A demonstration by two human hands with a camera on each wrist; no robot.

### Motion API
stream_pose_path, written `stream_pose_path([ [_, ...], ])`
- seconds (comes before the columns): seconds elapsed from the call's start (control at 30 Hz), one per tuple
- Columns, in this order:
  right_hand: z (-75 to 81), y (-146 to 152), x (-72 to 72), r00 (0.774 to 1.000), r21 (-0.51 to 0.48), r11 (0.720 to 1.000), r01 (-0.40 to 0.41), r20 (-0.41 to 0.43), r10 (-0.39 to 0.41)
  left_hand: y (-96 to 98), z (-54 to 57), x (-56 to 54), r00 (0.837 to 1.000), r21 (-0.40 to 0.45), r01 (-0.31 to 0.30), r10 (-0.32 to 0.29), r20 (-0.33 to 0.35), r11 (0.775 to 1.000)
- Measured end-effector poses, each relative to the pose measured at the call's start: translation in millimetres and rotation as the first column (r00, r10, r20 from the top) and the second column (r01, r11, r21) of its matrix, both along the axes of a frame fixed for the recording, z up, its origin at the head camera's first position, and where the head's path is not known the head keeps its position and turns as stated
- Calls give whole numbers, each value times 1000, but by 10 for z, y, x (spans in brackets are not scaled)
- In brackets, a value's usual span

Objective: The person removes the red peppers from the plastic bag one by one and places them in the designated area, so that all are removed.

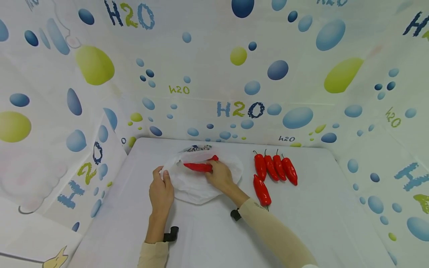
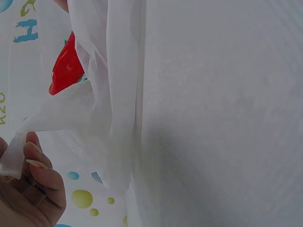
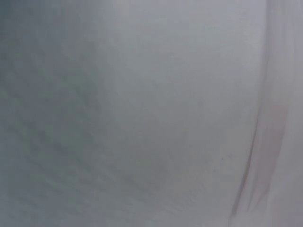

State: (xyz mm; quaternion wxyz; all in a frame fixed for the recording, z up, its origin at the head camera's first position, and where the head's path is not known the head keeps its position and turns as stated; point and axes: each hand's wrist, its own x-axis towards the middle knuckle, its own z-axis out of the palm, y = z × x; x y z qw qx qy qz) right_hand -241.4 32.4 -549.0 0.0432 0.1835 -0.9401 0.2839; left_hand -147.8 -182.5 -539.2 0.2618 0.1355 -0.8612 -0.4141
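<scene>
A white plastic bag [image 1: 192, 190] lies on the table, its mouth held up at the left. My left hand [image 1: 161, 193] pinches the bag's edge between thumb and fingers; in the left wrist view that hand [image 2: 35, 189] has a strip of the film in its grasp. My right hand [image 1: 221, 175] grips a red chili pepper [image 1: 197, 167] over the bag's opening. A red pepper [image 2: 67, 68] shows past the folds of the bag in the left wrist view. Only pale surface and the bag's edge [image 3: 270, 156] appear in the right wrist view, with the right hand out of sight.
Right of the bag, several red peppers [image 1: 272, 167] lie side by side in a row, stems pointing away. One more pepper [image 1: 262, 190] lies nearer, close to my right forearm. The white table [image 1: 321, 208] is bordered by patterned walls.
</scene>
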Motion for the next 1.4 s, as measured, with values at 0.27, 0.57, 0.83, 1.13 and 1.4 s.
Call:
stream_pose_path([
  [0.27,50,46,58,999,-60,998,-7,-39,5,10,11,9,1000,-11,6,-6,1,1000],
  [0.57,117,67,128,1000,-124,992,10,-10,-12,12,5,12,1000,-12,7,-7,1,1000],
  [0.83,164,81,157,999,-186,981,46,27,-41,15,3,5,1000,-15,2,-2,-6,1000],
  [1.13,236,135,219,999,-261,965,35,19,-31,28,14,16,1000,-19,0,-1,-20,1000],
  [1.4,286,180,262,999,-365,930,48,20,-44,34,16,2,1000,-19,6,-6,-13,1000],
])
